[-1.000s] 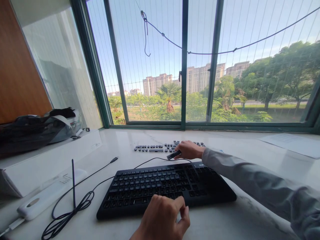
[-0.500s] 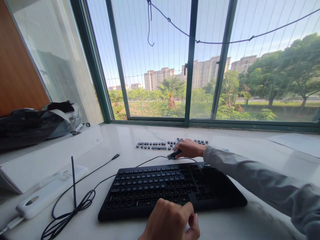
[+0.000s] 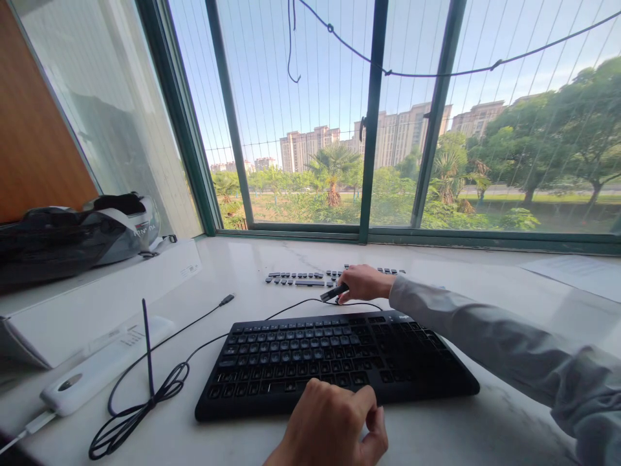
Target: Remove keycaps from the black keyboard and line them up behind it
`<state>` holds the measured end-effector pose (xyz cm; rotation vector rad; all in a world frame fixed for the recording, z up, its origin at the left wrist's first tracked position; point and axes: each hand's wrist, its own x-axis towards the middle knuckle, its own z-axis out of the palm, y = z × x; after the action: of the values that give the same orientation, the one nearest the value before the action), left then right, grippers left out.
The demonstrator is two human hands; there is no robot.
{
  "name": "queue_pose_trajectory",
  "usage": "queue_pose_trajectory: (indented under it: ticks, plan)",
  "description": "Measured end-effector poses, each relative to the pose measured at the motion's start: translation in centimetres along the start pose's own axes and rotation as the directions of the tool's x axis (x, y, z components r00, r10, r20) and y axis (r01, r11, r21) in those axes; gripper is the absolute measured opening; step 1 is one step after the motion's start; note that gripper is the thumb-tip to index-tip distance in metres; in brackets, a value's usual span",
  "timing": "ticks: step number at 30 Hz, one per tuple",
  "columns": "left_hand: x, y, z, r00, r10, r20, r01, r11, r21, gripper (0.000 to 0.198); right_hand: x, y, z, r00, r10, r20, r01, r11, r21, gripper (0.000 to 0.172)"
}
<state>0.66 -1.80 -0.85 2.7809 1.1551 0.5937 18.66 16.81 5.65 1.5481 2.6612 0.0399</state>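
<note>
A black keyboard (image 3: 339, 362) lies on the white countertop, and many of its key positions show bare sockets without keycaps. My left hand (image 3: 334, 421) is closed at the keyboard's front edge, with fingers curled and the thumb close to them. Whatever may be in that pinch is hidden. Beyond the keyboard's back edge, my right hand (image 3: 363, 283) grips a small black flat-ended tool (image 3: 334, 292) that points left. It hovers low beside rows of loose dark keycaps (image 3: 309, 283), partly covering some of them.
A coiled black cable (image 3: 140, 414) with its plug lies left of the keyboard. Behind it are a white power strip (image 3: 87, 382) and a long white box (image 3: 111, 298), with a dark bag (image 3: 63, 246) on top. Paper (image 3: 577, 275) lies at right, below the window.
My right hand has shifted slightly left with the black tool. My left hand stays nearly in place, and the view has tilted a little.
</note>
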Motion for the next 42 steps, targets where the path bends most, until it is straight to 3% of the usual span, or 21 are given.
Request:
queue_pose_trajectory:
  ticks: [7, 12, 17, 26, 33, 42]
  plan:
    - [-0.1, 0.2, 0.0, 0.997, -0.003, -0.075, 0.003, 1.000, -0.002, 0.013, -0.1, 0.1, -0.6, 0.999, -0.034, -0.012, 0.034, 0.999, 0.042, 0.037]
    - [0.0, 0.1, -0.1, 0.999, -0.016, -0.048, 0.016, 1.000, -0.011, 0.013, 0.2, -0.6, 0.0, 0.999, 0.019, -0.034, -0.019, 1.000, -0.006, 0.043]
    - [0.0, 0.2, -0.3, 0.999, -0.032, 0.000, 0.032, 0.999, 0.000, 0.016, 0.5, -0.5, 0.0, 0.999, -0.004, -0.044, 0.005, 1.000, 0.013, 0.030]
    - [0.1, 0.3, -0.8, 0.998, -0.052, 0.045, 0.052, 0.999, 0.004, 0.019, 4.8, 1.5, -1.9, 0.978, 0.031, -0.207, -0.032, 0.999, -0.001, 0.028]
    - [0.4, 0.2, -0.7, 0.995, -0.051, 0.085, 0.053, 0.999, -0.014, 0.018, 7.7, 1.5, -0.8, 0.986, 0.049, -0.159, -0.061, 0.995, -0.075, 0.028]
    - [0.5, 0.0, -0.7, 0.995, -0.039, 0.090, 0.042, 0.999, -0.025, 0.016, 8.2, 1.9, 0.6, 0.991, 0.071, -0.114, -0.083, 0.991, -0.105, 0.029]
